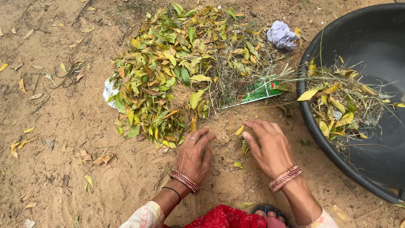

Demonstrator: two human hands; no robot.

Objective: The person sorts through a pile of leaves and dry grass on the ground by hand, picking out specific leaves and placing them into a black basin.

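Observation:
A heap of yellow and green fallen leaves (177, 63) mixed with dry grass lies on the sandy ground ahead of me. My left hand (194, 154) rests palm down on the sand just below the heap's near edge, fingers together, holding nothing. To its right my right hand (266, 145) is also palm down on the sand, fingers curved and slightly apart, beside a few loose leaves. Both wrists wear bangles. A big black tub (314, 135) at the right holds some leaves and grass (337, 105).
A crumpled white paper (282, 36) lies beyond the heap near the tub. A green and red wrapper (255, 93) and a white scrap (109, 90) stick out of the heap. Scattered leaves dot the sand at left. My sandalled foot (266, 212) and red cloth (221, 217) are at the bottom.

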